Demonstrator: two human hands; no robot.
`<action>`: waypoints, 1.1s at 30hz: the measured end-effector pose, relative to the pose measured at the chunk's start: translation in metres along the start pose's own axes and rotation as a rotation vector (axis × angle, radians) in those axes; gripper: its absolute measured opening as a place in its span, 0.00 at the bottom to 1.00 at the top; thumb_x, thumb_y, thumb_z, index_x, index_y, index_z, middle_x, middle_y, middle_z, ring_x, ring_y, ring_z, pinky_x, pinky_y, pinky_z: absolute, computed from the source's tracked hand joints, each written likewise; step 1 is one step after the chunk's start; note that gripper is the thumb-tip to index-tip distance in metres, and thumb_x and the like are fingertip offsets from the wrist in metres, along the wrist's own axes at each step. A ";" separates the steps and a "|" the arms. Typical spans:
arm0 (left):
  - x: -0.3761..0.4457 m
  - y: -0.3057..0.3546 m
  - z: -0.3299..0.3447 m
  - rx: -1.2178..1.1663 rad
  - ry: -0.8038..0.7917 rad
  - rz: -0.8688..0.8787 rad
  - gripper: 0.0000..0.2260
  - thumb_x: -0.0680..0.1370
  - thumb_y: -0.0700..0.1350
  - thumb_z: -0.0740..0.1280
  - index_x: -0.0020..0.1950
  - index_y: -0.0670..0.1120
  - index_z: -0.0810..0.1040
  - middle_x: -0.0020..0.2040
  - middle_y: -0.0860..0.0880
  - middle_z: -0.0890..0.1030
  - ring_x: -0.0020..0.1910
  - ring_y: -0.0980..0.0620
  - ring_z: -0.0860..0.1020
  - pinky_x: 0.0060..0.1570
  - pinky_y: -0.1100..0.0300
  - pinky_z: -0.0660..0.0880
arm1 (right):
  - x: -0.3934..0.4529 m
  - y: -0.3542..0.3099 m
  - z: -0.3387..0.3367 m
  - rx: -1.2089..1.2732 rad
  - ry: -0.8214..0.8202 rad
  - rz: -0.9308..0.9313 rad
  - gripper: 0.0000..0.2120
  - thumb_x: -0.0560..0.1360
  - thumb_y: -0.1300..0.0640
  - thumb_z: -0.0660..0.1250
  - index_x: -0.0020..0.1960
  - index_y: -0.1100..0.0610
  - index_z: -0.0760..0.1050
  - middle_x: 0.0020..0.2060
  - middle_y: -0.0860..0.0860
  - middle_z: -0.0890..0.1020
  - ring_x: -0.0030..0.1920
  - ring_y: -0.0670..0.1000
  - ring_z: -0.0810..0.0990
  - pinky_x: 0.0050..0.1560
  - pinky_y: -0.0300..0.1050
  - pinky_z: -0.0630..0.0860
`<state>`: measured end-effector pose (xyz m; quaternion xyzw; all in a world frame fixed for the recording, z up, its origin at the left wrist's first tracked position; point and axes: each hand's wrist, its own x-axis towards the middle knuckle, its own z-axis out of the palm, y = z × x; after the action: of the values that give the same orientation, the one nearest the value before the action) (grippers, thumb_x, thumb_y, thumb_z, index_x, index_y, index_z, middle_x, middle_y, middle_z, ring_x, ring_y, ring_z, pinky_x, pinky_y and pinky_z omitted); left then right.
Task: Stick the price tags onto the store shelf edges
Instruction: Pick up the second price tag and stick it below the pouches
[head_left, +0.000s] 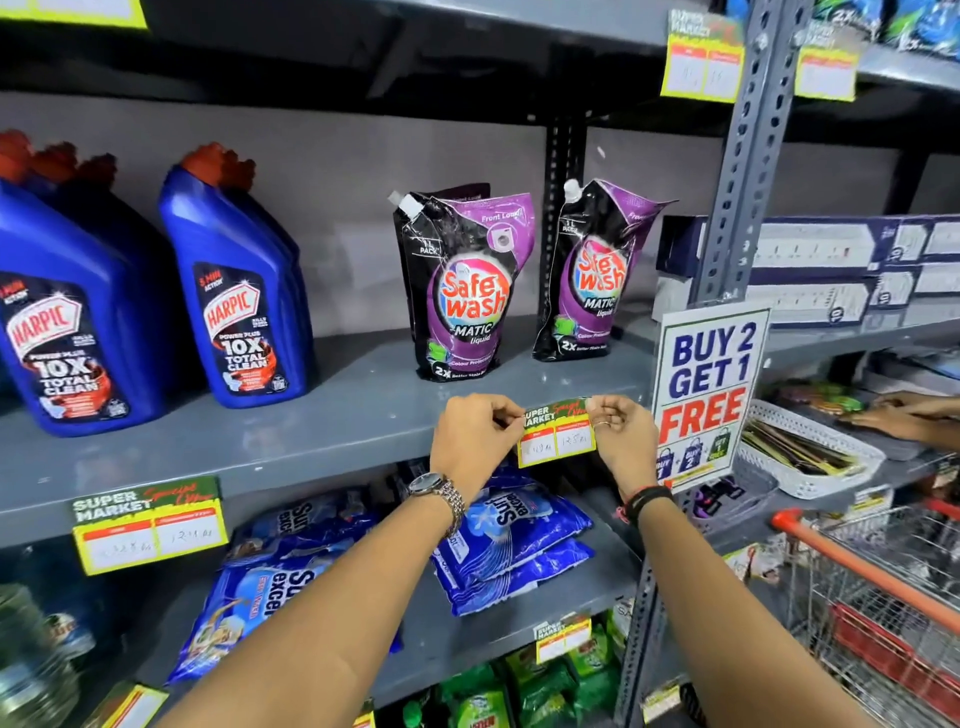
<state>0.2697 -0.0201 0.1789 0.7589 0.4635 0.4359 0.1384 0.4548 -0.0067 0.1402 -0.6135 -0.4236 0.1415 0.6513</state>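
my left hand (475, 428) and right hand (621, 434) pinch the top corners of a price tag (556, 434), held against the shelf's front edge (311, 467), below the safewash pouches (465, 286).

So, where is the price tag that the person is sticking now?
In the head view, the price tag is right of centre, held by the left hand and right hand against the shelf edge, below the Safewash pouches.

Single head-worn wide-angle view, looking forward and slightly down from close range at a grey shelf edge (311, 457); both forearms enter from the lower frame.
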 end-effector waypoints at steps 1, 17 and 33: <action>0.000 0.001 0.000 0.007 0.007 0.002 0.04 0.71 0.44 0.70 0.43 0.49 0.85 0.37 0.53 0.85 0.32 0.60 0.79 0.42 0.62 0.80 | -0.001 -0.001 0.000 -0.008 0.009 -0.002 0.04 0.73 0.60 0.68 0.44 0.61 0.78 0.27 0.46 0.73 0.29 0.43 0.70 0.33 0.28 0.70; 0.022 0.002 0.004 0.463 -0.121 0.210 0.17 0.75 0.55 0.64 0.62 0.54 0.76 0.62 0.52 0.80 0.60 0.48 0.77 0.56 0.53 0.72 | -0.001 -0.026 0.001 -0.355 -0.260 -0.344 0.23 0.69 0.47 0.72 0.58 0.59 0.76 0.57 0.59 0.81 0.60 0.56 0.77 0.63 0.54 0.72; 0.028 -0.010 -0.002 0.236 -0.206 0.173 0.15 0.78 0.47 0.64 0.64 0.50 0.76 0.63 0.52 0.79 0.61 0.52 0.78 0.57 0.56 0.76 | 0.021 -0.033 -0.017 -0.253 -0.309 -0.244 0.13 0.72 0.71 0.64 0.52 0.61 0.81 0.51 0.57 0.84 0.52 0.49 0.80 0.57 0.39 0.74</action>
<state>0.2676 0.0076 0.1890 0.8477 0.4277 0.3086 0.0569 0.4687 -0.0110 0.1807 -0.6058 -0.6035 0.0997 0.5088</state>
